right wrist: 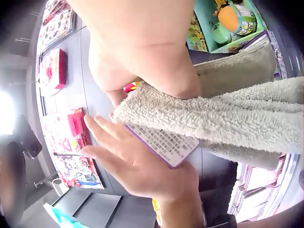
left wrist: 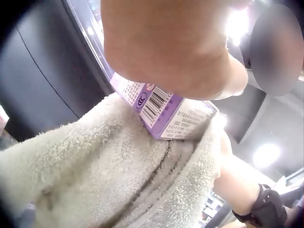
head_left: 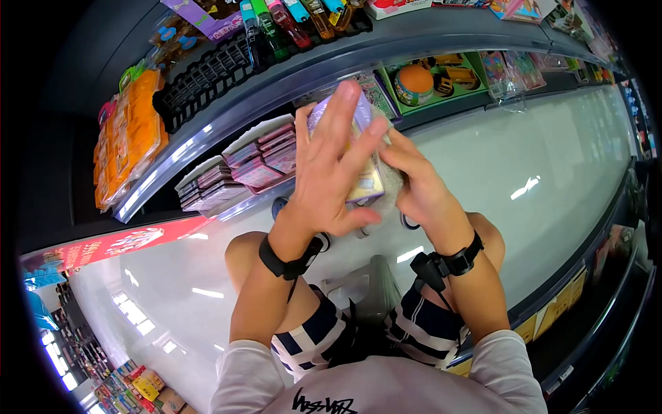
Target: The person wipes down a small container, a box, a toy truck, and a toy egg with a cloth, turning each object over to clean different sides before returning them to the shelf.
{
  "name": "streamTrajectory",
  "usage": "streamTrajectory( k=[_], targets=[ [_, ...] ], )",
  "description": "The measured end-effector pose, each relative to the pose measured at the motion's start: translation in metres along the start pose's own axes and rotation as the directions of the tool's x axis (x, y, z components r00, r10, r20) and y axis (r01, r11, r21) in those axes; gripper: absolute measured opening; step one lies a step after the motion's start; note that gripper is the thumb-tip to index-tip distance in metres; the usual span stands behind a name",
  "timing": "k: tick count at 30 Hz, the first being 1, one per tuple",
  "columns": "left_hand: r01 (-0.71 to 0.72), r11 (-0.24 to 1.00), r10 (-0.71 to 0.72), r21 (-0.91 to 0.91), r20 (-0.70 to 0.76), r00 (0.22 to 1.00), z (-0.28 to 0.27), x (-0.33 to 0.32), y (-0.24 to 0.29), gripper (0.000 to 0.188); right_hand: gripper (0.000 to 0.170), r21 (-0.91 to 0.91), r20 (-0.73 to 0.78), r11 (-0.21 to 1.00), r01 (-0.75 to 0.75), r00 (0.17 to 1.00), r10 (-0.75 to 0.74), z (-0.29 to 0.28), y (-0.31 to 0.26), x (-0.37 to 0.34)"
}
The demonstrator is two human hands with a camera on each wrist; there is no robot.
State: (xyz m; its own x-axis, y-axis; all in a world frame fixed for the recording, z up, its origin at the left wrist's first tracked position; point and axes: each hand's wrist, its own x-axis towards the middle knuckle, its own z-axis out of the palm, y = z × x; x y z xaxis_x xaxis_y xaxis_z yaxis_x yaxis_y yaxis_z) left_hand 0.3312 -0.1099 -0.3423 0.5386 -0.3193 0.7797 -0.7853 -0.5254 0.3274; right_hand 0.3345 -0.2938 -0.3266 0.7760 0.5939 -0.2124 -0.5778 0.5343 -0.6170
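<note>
A small purple and cream box (head_left: 369, 181) is between my hands in front of the shelf. My left hand (head_left: 327, 169) lies across one face of it with fingers spread and fairly straight. A pale grey-green terry towel (left wrist: 109, 152) is against the box, draping down below it. My right hand (head_left: 420, 181) pinches the towel (right wrist: 171, 114) at the box's other side, thumb and fingers bent around the cloth. The left wrist view shows a barcode and printed text on the box (left wrist: 156, 107). My hands and the towel hide much of the box.
Cartons of flat pink packets (head_left: 262, 162) line the lower shelf at left. An orange round toy (head_left: 414, 84) sits in a green display box to the right. Bottles (head_left: 296, 26) and orange bags (head_left: 131, 141) occupy the upper shelf. A grey stool (head_left: 376, 286) is between my knees.
</note>
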Motion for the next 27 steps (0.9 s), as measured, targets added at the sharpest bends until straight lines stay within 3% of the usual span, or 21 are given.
streamTrajectory(
  k=[4, 7, 8, 9, 10, 11, 13, 15, 17, 18, 20, 23, 25, 27],
  targets=[
    [-0.069, 0.995, 0.068, -0.066, -0.016, 0.998, 0.000, 0.000, 0.001, 0.095, 0.052, 0.025, 0.000, 1.000, -0.011, 1.000, 0.011, 0.005, -0.004, 0.000],
    [-0.028, 0.996, 0.033, -0.086, 0.060, 0.998, -0.002, -0.001, 0.005, 0.098, 0.059, 0.046, -0.033, 0.997, -0.067, 0.997, 0.069, 0.006, -0.005, 0.002],
    [0.087, 0.987, -0.085, -0.135, 0.019, 0.996, 0.001, 0.000, 0.008, 0.100, 0.059, 0.039, -0.029, 0.997, -0.069, 0.997, 0.070, 0.005, -0.002, 0.005],
    [0.194, 0.963, -0.201, -0.186, -0.018, 0.979, 0.001, 0.000, 0.010, 0.102, 0.061, -0.207, -0.011, 0.977, 0.056, 0.998, -0.060, 0.003, 0.004, 0.008],
    [0.273, 0.941, -0.272, -0.198, 0.035, 0.962, -0.001, -0.001, 0.011, 0.105, 0.063, -0.434, 0.038, 0.883, 0.179, 0.983, -0.180, 0.003, 0.008, 0.010],
    [0.273, 0.942, -0.273, -0.195, 0.030, 0.962, 0.001, 0.000, 0.009, 0.105, 0.063, -0.436, 0.042, 0.882, 0.178, 0.983, -0.178, 0.004, 0.012, 0.009],
    [0.223, 0.938, -0.261, -0.266, -0.117, 0.958, 0.006, 0.006, 0.005, 0.107, 0.066, -0.439, 0.025, 0.865, 0.242, 0.966, -0.258, 0.009, 0.020, 0.007],
    [0.273, 0.919, -0.306, -0.283, -0.078, 0.949, 0.000, 0.007, 0.021, 0.104, 0.064, -0.486, 0.060, 0.825, 0.287, 0.953, -0.296, 0.011, 0.024, 0.008],
    [0.449, 0.639, -0.611, -0.625, -0.057, 0.790, 0.010, 0.012, 0.035, 0.098, 0.060, -0.617, 0.110, 0.682, 0.392, 0.901, -0.419, 0.012, 0.029, 0.008],
    [0.476, 0.442, -0.731, -0.760, 0.002, 0.683, 0.012, 0.013, 0.037, 0.095, 0.060, -0.616, 0.111, 0.683, 0.393, 0.901, -0.419, 0.011, 0.030, 0.009],
    [0.461, 0.433, -0.725, -0.775, 0.004, 0.689, 0.015, 0.009, 0.029, 0.088, 0.054, -0.724, 0.211, 0.505, 0.470, 0.847, -0.487, 0.009, 0.030, 0.011],
    [0.435, 0.376, -0.717, -0.818, 0.040, 0.695, 0.016, 0.004, 0.023, 0.077, 0.056, -0.802, 0.209, 0.436, 0.409, 0.875, -0.437, 0.005, 0.028, 0.012],
    [0.428, 0.325, -0.715, -0.844, 0.077, 0.695, 0.016, 0.003, 0.022, 0.073, 0.052, -0.765, 0.187, 0.476, 0.435, 0.856, -0.481, 0.007, 0.034, 0.015],
    [0.457, 0.429, -0.713, -0.779, 0.018, 0.701, 0.016, 0.004, 0.021, 0.074, 0.049, -0.725, 0.158, 0.514, 0.459, 0.837, -0.524, 0.007, 0.037, 0.017]
  ],
)
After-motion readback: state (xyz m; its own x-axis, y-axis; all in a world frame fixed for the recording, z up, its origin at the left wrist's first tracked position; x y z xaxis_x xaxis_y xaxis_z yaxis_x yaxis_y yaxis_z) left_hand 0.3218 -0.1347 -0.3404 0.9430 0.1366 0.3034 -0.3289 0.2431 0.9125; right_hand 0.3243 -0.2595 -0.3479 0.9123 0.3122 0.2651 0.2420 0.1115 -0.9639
